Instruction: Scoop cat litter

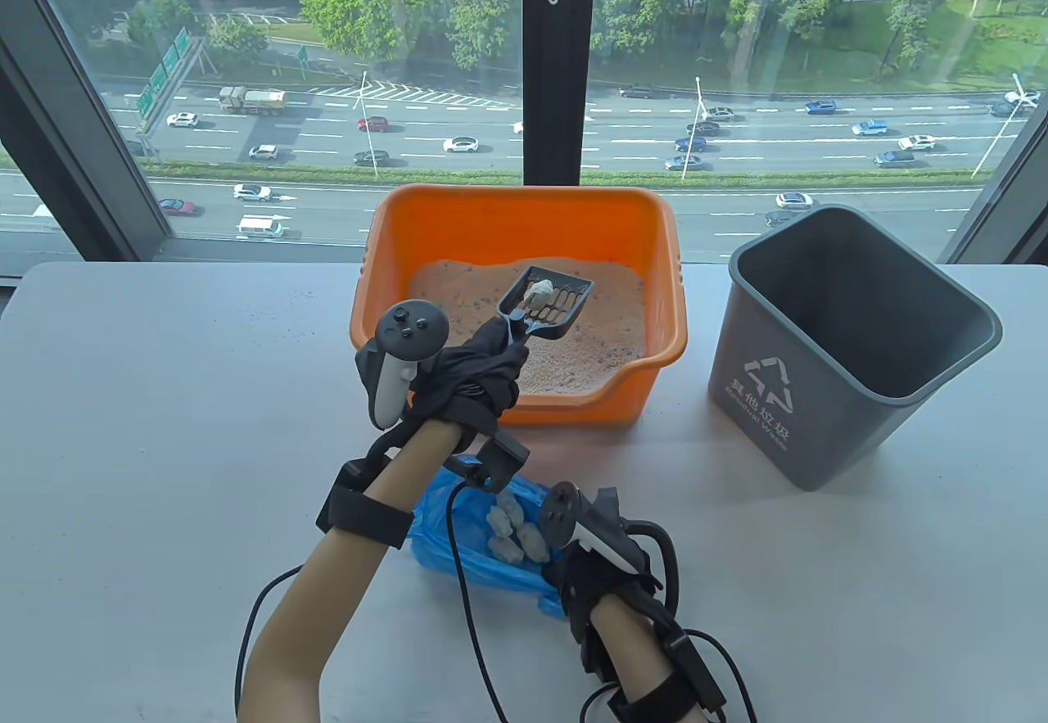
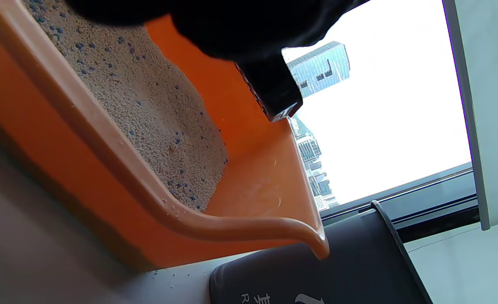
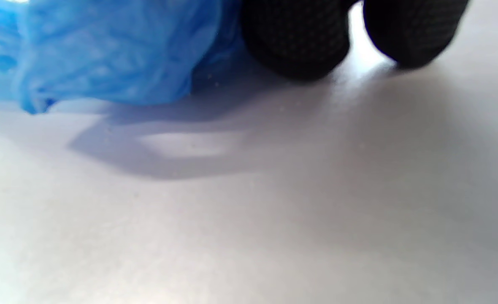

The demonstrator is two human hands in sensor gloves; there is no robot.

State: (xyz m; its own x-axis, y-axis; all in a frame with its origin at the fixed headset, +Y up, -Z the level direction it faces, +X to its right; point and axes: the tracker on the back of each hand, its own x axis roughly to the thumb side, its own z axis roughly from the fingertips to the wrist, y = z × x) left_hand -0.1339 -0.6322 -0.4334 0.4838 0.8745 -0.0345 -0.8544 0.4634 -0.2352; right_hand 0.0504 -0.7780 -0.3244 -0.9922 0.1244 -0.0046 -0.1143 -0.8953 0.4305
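Observation:
An orange litter box [image 1: 524, 201] holds sandy cat litter [image 1: 606, 322]. My left hand [image 1: 483, 371] grips the handle of a dark slotted scoop [image 1: 565, 309], held just above the litter with a pale clump [image 1: 540, 291] in it. In the left wrist view the glove [image 2: 215, 21] and the scoop's handle end [image 2: 272, 90] hang over the litter [image 2: 147, 97]. A blue plastic bag [image 1: 446, 539] with pale clumps [image 1: 516, 530] lies near the front edge. My right hand [image 1: 589, 576] sits at its right edge. Its fingertips [image 3: 295, 38] rest on the table beside the bag [image 3: 105, 55]; any grip on the bag is hidden.
A grey waste bin [image 1: 851, 346] stands open to the right of the litter box, close to its corner [image 2: 337, 270]. The white table [image 1: 164, 428] runs up to a large window at the back. Glove cables trail near the front edge.

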